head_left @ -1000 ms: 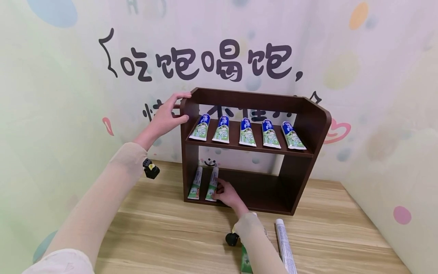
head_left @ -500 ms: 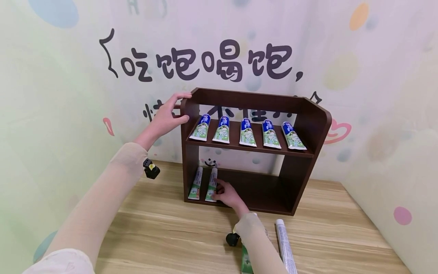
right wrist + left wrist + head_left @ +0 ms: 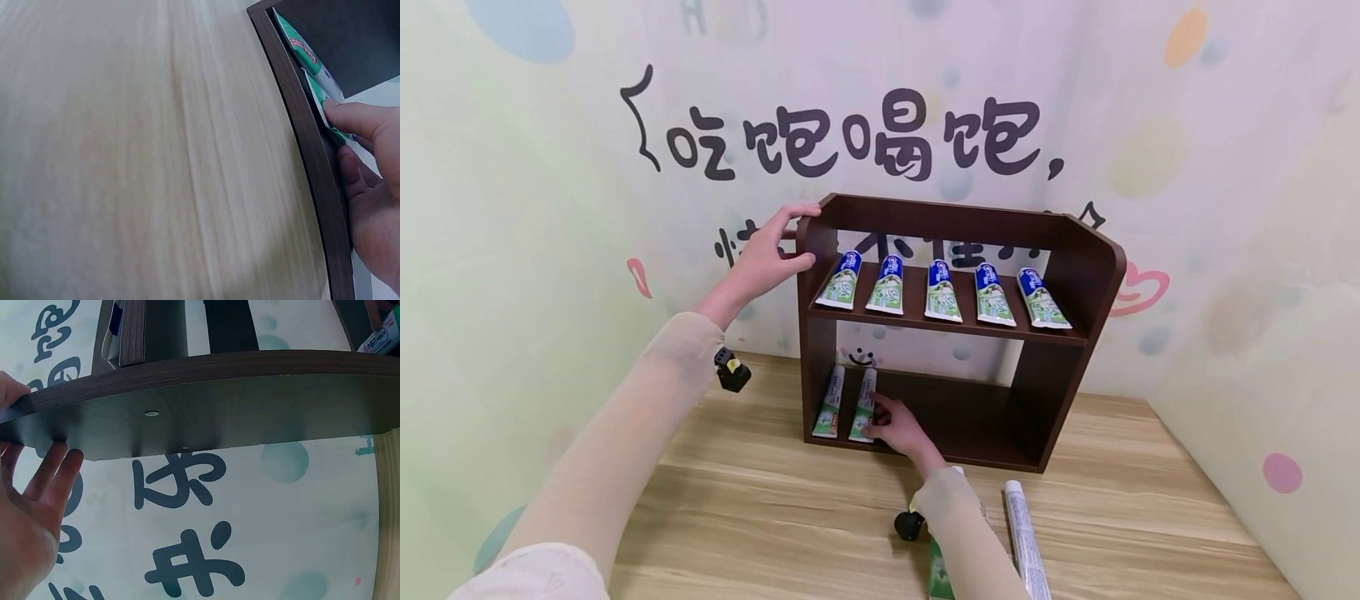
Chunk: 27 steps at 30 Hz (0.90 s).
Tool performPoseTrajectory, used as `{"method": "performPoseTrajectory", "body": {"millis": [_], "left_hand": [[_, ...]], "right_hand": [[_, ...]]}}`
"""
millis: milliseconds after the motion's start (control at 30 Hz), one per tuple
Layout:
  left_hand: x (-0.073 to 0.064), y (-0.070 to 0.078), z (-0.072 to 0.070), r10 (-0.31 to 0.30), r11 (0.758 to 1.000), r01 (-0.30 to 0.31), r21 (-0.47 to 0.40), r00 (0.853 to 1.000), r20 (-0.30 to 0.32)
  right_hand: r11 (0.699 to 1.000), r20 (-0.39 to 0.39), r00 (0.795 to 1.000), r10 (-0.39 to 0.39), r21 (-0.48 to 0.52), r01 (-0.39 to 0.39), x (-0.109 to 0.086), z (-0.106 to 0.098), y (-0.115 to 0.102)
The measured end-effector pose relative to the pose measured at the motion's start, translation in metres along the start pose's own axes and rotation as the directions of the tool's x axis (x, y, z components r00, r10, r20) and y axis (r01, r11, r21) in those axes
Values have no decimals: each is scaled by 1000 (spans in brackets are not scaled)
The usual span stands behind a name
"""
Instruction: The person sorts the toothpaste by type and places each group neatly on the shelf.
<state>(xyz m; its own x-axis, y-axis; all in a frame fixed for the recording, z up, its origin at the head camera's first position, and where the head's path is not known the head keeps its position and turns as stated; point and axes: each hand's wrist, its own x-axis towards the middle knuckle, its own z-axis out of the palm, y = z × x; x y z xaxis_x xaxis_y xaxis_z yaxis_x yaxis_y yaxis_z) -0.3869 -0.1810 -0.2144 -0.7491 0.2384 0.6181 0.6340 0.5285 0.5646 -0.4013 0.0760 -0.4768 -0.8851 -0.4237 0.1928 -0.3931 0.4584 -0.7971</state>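
Observation:
In the head view a dark brown two-tier shelf (image 3: 947,215) stands on the table. My left hand (image 3: 763,262) grips the upper edge of its left side panel; the left wrist view shows fingertips (image 3: 74,459) against the panel's outer face. Down on the lower tier, my right hand (image 3: 901,427) pinches a green-and-silver toothpaste tube (image 3: 862,410) lying there. Thumb and fingers sit on the tube's edges in the right wrist view, hiding part of it. To its left lies a similar toothpaste tube (image 3: 829,408), apart from it.
Several blue-and-green toothpaste tubes (image 3: 942,292) line the upper tier. On the wooden table (image 3: 760,500), a pale tube (image 3: 1026,537) lies near the right forearm, which partly covers a green package (image 3: 938,575). A printed curtain (image 3: 880,50) hangs behind the shelf.
The cap end of the tube in my right hand has shifted slightly left, and the tube now lies a little straighter. My left hand stays on the shelf.

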Motion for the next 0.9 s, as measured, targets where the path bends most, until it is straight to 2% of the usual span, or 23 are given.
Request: {"method": "performPoseTrajectory", "body": {"millis": [267,900], "left_hand": [[1,0,0,-1,1000,1,0,1000,2],[-1,0,0,-10,1000,10,5,1000,1]], "right_hand": [[1000,-3,1000,-18,-14,17,0,0,0],[1000,16,1000,12,-5,-12,-3,0,-1]]}}
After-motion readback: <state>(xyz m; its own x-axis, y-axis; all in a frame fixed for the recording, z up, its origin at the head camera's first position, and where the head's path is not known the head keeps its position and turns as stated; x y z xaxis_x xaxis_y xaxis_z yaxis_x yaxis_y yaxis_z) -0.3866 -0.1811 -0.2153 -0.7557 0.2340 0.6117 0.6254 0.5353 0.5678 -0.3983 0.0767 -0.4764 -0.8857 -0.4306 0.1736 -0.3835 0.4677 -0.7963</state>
